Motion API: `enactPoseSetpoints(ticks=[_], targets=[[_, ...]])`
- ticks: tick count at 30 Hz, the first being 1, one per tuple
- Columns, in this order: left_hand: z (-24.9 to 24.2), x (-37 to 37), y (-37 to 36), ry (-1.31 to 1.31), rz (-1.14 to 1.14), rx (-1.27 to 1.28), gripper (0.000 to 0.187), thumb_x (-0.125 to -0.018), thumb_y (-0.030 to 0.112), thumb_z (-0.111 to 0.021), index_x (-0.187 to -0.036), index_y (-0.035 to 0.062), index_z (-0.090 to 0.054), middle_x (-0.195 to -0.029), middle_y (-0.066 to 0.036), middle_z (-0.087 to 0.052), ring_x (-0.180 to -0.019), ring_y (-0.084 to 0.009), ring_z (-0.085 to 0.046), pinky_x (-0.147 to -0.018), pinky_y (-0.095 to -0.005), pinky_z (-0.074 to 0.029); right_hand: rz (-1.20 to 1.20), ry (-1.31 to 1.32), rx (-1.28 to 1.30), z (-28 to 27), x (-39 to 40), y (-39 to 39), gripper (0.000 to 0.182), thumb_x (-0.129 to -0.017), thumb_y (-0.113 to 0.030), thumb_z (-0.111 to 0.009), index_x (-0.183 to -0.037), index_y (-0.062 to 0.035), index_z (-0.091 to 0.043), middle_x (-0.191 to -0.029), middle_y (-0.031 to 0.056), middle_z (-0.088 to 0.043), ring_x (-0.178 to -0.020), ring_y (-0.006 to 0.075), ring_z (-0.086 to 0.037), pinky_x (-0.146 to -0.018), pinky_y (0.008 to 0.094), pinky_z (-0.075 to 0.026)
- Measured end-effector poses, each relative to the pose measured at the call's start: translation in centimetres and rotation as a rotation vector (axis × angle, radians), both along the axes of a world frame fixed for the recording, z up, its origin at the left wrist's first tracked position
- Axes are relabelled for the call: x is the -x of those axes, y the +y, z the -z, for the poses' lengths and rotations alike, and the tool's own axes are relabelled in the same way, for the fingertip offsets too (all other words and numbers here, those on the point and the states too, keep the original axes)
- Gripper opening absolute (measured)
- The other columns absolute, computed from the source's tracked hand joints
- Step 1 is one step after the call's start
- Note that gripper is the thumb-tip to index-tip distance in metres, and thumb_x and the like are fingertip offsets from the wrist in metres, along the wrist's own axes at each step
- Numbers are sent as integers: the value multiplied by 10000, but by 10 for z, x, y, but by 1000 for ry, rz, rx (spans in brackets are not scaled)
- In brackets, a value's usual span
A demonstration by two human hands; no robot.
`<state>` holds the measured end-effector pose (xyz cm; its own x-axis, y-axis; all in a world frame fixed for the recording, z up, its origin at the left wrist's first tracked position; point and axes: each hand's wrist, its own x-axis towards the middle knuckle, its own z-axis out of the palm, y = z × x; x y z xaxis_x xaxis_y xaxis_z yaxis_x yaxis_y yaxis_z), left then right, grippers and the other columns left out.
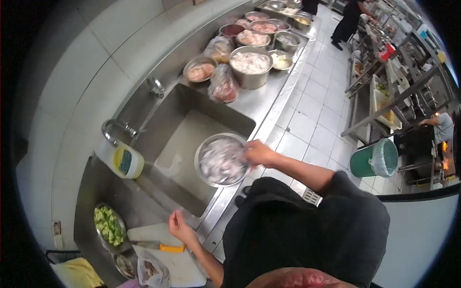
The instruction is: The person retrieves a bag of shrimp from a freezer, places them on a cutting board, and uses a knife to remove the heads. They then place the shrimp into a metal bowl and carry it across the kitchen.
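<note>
Dark shirt [297,221] nearest. Right hand [258,153] pinches the bowl [197,161] by its rim over the sink [218,108]; left hand [183,231] appears empty, finger closure unclear. Risk: one-sided grip could let the bowl tip, spilling pieces [221,158].

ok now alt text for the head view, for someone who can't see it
A person's right hand holds a bowl of pale pieces over the near edge of a sink, while the left hand hovers, seemingly empty, near an orange-handled knife on a board. Pots and bags of food crowd the counter beside the sink.
</note>
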<state>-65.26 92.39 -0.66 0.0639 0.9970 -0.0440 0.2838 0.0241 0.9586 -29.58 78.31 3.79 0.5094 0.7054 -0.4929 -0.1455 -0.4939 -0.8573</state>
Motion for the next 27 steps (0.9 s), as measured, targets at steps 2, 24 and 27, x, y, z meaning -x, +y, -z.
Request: enactPoseSetpoints(ticks=[2, 24, 27], targets=[[12, -48, 19, -49, 123, 11, 223, -931, 158, -671, -1032, -41, -670, -929, -52, -660, -853, -135, -592, -786, -288, -483, 275, 39, -18, -15, -45, -58, 175, -760, -52, -663, -859, 93, -665, -689, 110, -651, -511, 185, -616, -468, 310, -520], [5, -410, 310, 630, -208, -425, 577, -978, 520, -497, -1083, -24, -657, -1072, -255, -665, -987, -439, -619, -879, -497, -458, 1336, 16, -477, 90, -792, -77, 270, -880, 33, -454, -1131, 116, -511, -1005, 252, -616, -760, 345, -658, -569, 371, -600], [1, -402, 317, 751, -211, -400, 571, -1008, 501, -413, -1008, -5, -678, -1018, -253, -670, -953, -467, -615, -835, -521, -462, 1200, 160, -517, 97, -816, -55, 279, -877, 45, -408, -1131, 118, -498, -1027, 249, -607, -797, 369, -654, -622, 375, -608]])
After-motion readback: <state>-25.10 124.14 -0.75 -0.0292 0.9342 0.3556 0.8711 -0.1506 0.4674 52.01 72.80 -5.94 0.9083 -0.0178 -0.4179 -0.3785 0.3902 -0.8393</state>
